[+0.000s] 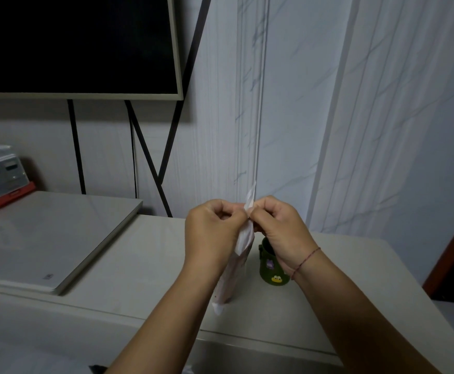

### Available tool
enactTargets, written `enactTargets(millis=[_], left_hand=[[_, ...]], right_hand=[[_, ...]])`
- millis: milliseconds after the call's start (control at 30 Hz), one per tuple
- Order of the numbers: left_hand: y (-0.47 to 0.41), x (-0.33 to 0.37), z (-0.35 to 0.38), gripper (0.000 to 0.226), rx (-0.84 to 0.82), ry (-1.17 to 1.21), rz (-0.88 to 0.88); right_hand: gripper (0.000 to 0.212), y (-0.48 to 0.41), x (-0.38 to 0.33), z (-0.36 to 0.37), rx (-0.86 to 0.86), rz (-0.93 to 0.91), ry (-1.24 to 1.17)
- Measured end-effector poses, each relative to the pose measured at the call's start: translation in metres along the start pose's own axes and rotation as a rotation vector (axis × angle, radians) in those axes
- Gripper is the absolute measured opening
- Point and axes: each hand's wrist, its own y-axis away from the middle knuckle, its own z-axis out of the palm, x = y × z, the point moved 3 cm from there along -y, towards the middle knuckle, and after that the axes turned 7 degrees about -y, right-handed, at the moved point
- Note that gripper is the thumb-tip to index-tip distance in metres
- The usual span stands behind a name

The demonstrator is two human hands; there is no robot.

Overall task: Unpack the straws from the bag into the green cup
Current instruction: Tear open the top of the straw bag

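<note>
Two hands pinch the neck of the straw bag (243, 238), held upright above the bench (128, 255): the left hand (215, 228) at nine o'clock of it, the right hand (280, 228) at three, each grip closed on the plastic. The green cup (270, 268) stands at the bag's four o'clock.

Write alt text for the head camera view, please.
Two bare hands, left hand and right hand, pinch the top of a long bag of straws above a pale table. A green cup stands behind the right wrist.
</note>
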Motion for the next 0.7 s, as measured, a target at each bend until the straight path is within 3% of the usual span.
enactTargets(millis=[433, 700], left_hand=[[-0.001, -0.003, -0.003, 0.014, 0.033, 0.003, -0.057], [-0.013, -0.002, -0.024, 0.014, 0.175, -0.043, 0.002]], right_hand=[[0.010, 0.003, 0.002, -0.006, -0.009, 0.032, -0.103], [0.013, -0.001, -0.016, -0.032, 0.118, 0.039, 0.230]])
